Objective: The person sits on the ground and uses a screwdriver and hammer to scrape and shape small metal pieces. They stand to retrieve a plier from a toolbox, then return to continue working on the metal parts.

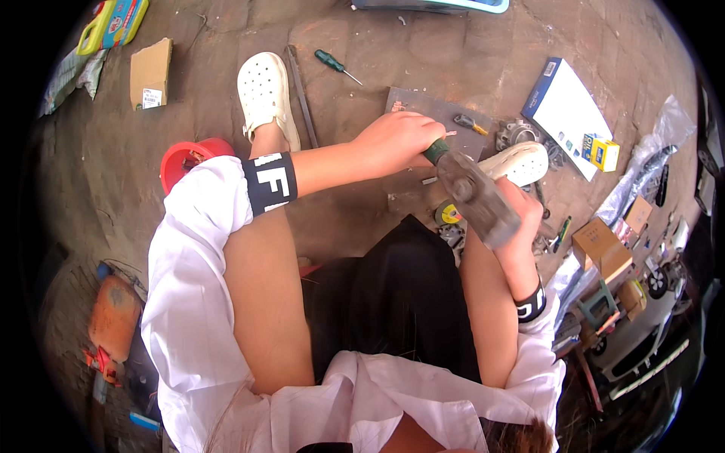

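My left hand (pixel 404 136) is closed round the green handle of a hammer (pixel 472 192). Its heavy grey metal head is smeared by motion and hangs slanted between my knees. Behind the head, close to it, is my right hand (pixel 522 219). Its fingers look curled, but the hammer head covers most of them, so what they hold is hidden. Beyond my hands lies a dark flat plate (pixel 411 102) on the ground, with a short yellow-and-black handled tool (pixel 470 123) on it. A yellow-centred disc (pixel 450 212) lies below the hammer, beside my right leg.
Grey metal parts (pixel 517 134) lie by my right shoe (pixel 521 162). A green screwdriver (pixel 330 60) and a dark metal bar (pixel 302 98) lie ahead. A red bucket (pixel 171 167) stands left; a white-and-blue box (pixel 570 113) and cardboard boxes (pixel 602 249) are at right.
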{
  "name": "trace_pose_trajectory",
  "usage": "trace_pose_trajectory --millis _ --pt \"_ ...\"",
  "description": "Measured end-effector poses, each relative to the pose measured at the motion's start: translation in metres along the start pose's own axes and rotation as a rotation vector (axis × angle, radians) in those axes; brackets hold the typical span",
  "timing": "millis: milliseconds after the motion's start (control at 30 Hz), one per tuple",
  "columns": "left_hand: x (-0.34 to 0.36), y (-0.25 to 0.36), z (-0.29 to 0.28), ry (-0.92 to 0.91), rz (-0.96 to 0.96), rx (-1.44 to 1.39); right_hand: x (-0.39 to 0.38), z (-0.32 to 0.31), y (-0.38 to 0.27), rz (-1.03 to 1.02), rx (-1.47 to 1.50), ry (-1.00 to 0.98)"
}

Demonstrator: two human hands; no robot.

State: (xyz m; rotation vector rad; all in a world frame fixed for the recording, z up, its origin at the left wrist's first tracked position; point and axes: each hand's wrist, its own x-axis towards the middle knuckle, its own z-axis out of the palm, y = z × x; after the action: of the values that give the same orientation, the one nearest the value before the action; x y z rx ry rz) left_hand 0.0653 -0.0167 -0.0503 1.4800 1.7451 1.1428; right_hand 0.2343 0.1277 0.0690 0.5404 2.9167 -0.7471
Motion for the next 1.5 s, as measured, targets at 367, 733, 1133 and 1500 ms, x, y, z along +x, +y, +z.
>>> trace_pose_trajectory --millis 367,733,1133,1500 --pt "-0.033 -0.001 0.014 -0.183 0.341 0.462 -0.016 -0.001 0.0 -0.011 0.143 0.186" --pt "-0.026 0.003 0.015 -0.024 0.422 0.503 -0.026 0.003 0.014 -0.019 0.115 0.191" --pt "-0.028 0.0 0.009 -0.143 0.274 0.448 -0.012 0.019 0.03 -0.024 0.059 0.208" --pt "-0.024 0.0 0.008 -0.155 0.193 0.367 -0.009 0.023 0.037 -0.055 0.137 0.25"
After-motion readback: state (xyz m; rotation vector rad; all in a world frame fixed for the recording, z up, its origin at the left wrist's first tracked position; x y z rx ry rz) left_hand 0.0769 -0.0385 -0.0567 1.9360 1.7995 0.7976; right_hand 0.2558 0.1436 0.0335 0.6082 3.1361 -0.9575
